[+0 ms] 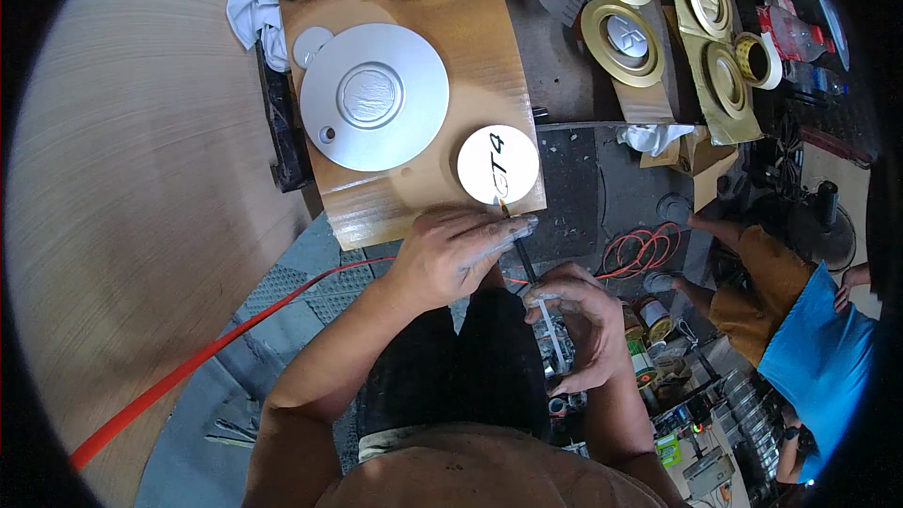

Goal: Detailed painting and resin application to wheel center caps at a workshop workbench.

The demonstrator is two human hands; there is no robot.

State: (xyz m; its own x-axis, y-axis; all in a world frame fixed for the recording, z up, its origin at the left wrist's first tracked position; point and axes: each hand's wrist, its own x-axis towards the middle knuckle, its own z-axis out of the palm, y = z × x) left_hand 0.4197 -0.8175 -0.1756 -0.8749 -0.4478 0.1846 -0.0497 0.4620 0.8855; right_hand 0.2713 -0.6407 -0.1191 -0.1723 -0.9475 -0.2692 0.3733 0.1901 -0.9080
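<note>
On brown cardboard (478,56), a white disc (498,165) is apparently being lettered, left hand (442,254) pinching the brush (525,259), right hand (588,320) half-curled near its tail, grip unclear, steadiness likely needed next.

Pale wood-grain surface (122,160) fills left side; wall or tabletop, cannot tell. Dark table (555,80) at top, front edge running across above floor. Floor (569,188) dark grey, scuffed, stained; textured mat (320,292) lower down, left of centre. Red hose (198,372) crosses left side; orange-red cable (644,249) lies coiled on floor. Cardboard box (715,179) near table's edge. Cluttered worktop (720,480) lower right. Light fairly even, right side dimmer.
</note>
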